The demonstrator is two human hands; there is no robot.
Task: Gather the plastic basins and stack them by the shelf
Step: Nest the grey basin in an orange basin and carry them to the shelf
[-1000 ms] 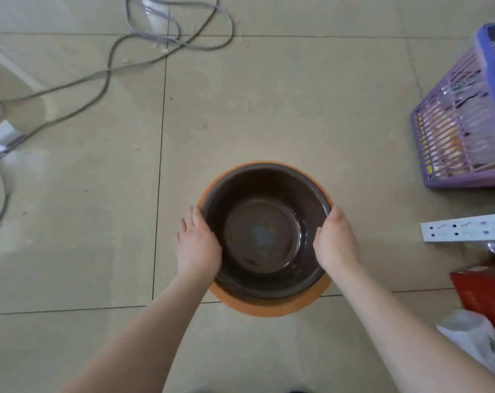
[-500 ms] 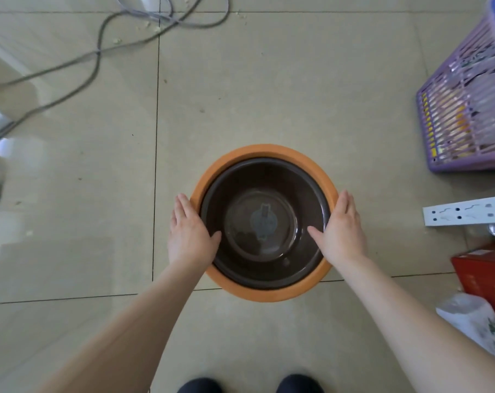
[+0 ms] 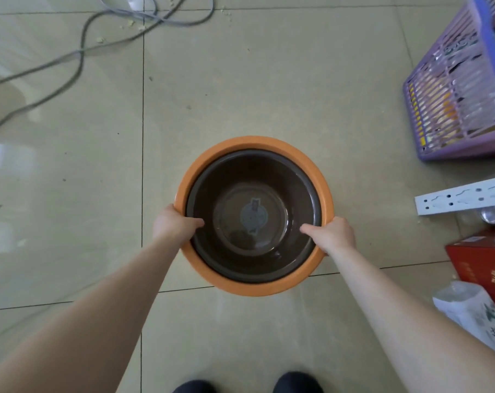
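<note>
A dark brown basin (image 3: 269, 171) sits nested inside a larger orange basin (image 3: 249, 143), seen from straight above over the tiled floor. My left hand (image 3: 172, 222) grips the left rim of the stack, thumb over the brown basin's inner wall. My right hand (image 3: 332, 234) grips the right rim the same way. A grey label shows at the bottom of the brown basin. The fingers under the rims are hidden.
A purple slatted basket (image 3: 456, 109) stands at the right edge. Below it lie a white perforated metal rail (image 3: 461, 195), a red box (image 3: 484, 265) and a white bag (image 3: 473, 313). Grey cables (image 3: 81, 52) loop across the upper left floor. My shoes (image 3: 246, 385) show at the bottom.
My hands went from resting flat against the basins' sides to gripping the rims with thumbs inside. The nested basins now look larger and closer to the camera.
</note>
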